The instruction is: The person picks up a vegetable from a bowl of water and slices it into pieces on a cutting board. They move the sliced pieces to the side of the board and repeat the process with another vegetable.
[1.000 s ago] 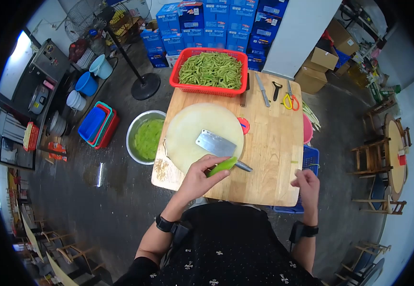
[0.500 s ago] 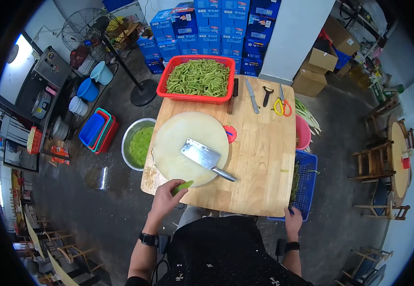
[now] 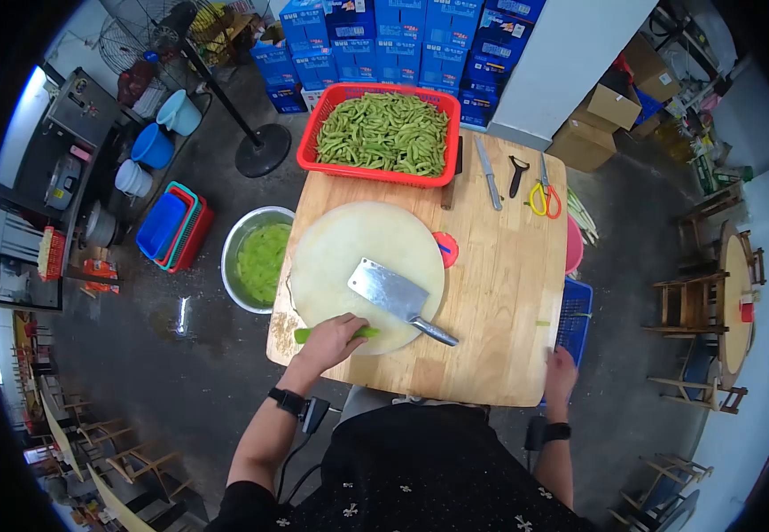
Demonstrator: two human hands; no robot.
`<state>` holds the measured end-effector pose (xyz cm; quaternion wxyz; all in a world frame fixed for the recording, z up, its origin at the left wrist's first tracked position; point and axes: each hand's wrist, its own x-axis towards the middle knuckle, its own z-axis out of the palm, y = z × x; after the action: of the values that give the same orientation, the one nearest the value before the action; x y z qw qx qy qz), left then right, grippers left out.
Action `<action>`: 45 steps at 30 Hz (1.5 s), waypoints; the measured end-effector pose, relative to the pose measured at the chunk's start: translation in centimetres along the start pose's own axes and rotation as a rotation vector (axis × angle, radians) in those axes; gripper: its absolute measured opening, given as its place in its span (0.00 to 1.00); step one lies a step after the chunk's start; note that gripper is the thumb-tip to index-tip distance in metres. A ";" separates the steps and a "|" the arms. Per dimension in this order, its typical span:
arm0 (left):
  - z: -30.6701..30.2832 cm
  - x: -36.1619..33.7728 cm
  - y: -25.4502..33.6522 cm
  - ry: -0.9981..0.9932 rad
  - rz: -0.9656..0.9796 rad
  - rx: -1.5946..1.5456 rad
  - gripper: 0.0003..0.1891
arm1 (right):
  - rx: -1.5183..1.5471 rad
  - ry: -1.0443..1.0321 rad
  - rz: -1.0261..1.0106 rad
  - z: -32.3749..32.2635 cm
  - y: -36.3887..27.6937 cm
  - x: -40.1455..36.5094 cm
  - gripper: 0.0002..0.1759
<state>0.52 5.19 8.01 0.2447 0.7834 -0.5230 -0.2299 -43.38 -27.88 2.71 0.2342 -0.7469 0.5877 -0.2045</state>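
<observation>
My left hand (image 3: 335,340) is closed around a length of green vegetable (image 3: 303,336), low over the near-left edge of the round pale chopping board (image 3: 331,257); the piece sticks out at both sides of the hand. A cleaver (image 3: 388,286) lies flat on the board, its handle reaching past the rim towards the right. My right hand (image 3: 561,377) is just off the table's right edge, beside a blue plastic basket (image 3: 577,319). Its fingers are curled together, and what they hold, if anything, is hidden.
On the wooden table (image 3: 491,293) are a red basket (image 3: 451,133) heaped with green pods, a knife (image 3: 489,173), a peeler (image 3: 516,176), scissors (image 3: 545,197) and a red round item (image 3: 449,257). A metal basin (image 3: 228,275) with green pieces stands left; a fan base (image 3: 263,151) is beyond.
My left hand has moved forward and right over the board's near edge with the vegetable, now lying more level. My right hand has come slightly up and right. The whole view has shifted a little.
</observation>
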 end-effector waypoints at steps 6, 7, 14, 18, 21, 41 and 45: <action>2.5 3.2 -3.8 -0.038 0.158 0.131 0.18 | -0.035 -0.423 -0.442 10.5 -17.1 -4.8 0.35; 2.8 3.3 -4.3 0.016 0.197 0.157 0.18 | -0.030 -0.459 -0.500 11.6 -19.7 -5.4 0.34; 4.4 1.3 -4.2 0.407 0.047 0.165 0.20 | -0.137 -0.539 -0.589 16.9 -24.6 -6.4 0.36; 6.2 -0.4 -5.7 0.493 -0.021 0.117 0.18 | -0.193 -0.620 -0.610 16.3 -24.7 -5.6 0.37; 7.2 -0.7 -5.9 0.525 -0.030 0.149 0.15 | -0.221 -0.627 -0.596 16.0 -23.9 -5.4 0.38; 8.5 1.5 -4.4 0.543 0.010 0.123 0.16 | -0.078 -0.770 -0.557 10.4 -22.5 -5.9 0.16; 8.5 1.7 -4.4 0.554 0.032 0.124 0.16 | -0.063 -0.724 -0.554 10.1 -22.6 -6.0 0.17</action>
<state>-1.05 3.80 -1.50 0.3337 0.8214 -0.4615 0.0294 -21.21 -16.41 7.74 0.3382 -0.9061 0.2520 0.0326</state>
